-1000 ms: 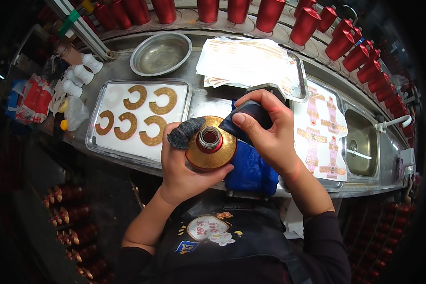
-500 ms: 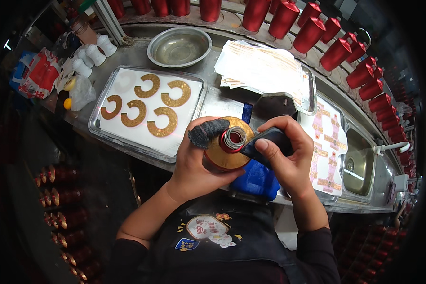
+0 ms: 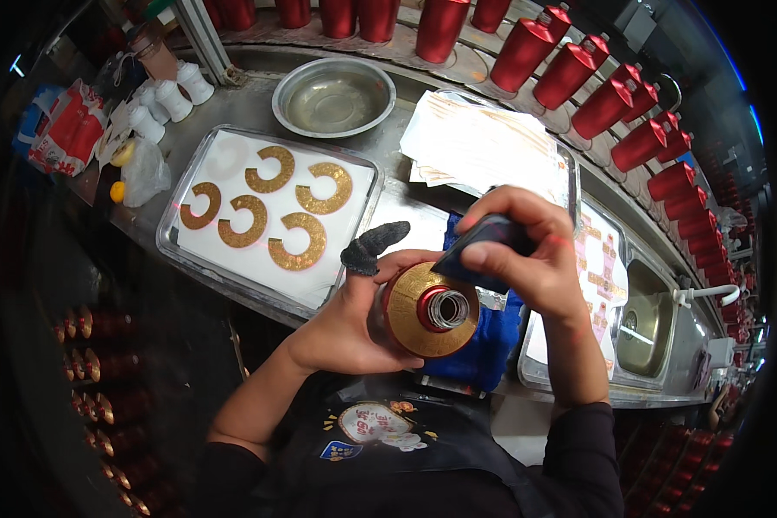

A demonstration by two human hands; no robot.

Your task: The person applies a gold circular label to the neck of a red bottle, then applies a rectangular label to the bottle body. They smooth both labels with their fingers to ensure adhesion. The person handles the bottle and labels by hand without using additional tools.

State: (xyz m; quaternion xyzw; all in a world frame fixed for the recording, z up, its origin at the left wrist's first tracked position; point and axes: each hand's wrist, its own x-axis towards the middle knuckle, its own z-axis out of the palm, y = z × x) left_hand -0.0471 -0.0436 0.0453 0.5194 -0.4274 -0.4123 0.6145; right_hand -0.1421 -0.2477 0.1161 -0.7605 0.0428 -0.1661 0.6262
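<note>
My left hand (image 3: 332,332) is wrapped round a red metal bottle (image 3: 378,328), its threaded neck tilted up toward me. A gold ring-shaped decal (image 3: 406,302) covers the bottle's shoulder. One digit of that hand wears a black fabric finger cover (image 3: 373,249) and sticks up off the bottle. Pinched in my right hand (image 3: 540,259) is a dark flat scraper (image 3: 492,242), its edge at the far right side of the gold shoulder. Beneath the bottle lies a blue cloth (image 3: 498,337). Left of my hands, a metal tray (image 3: 171,240) holds several gold C-shaped decals (image 3: 298,242) on white paper.
Behind my hands are a steel bowl (image 3: 390,102) and a stack of white sheets (image 3: 483,142). A second decal tray (image 3: 537,367), a sink (image 3: 639,345) and a white faucet (image 3: 708,295) stand right. Red bottles (image 3: 443,30) line the curved conveyor; more (image 3: 112,364) lie low left.
The bottle has shifted toward me and slightly right, with more of its gold shoulder showing. The scraper has moved up to the shoulder's far side. My covered digit has lifted off the bottle.
</note>
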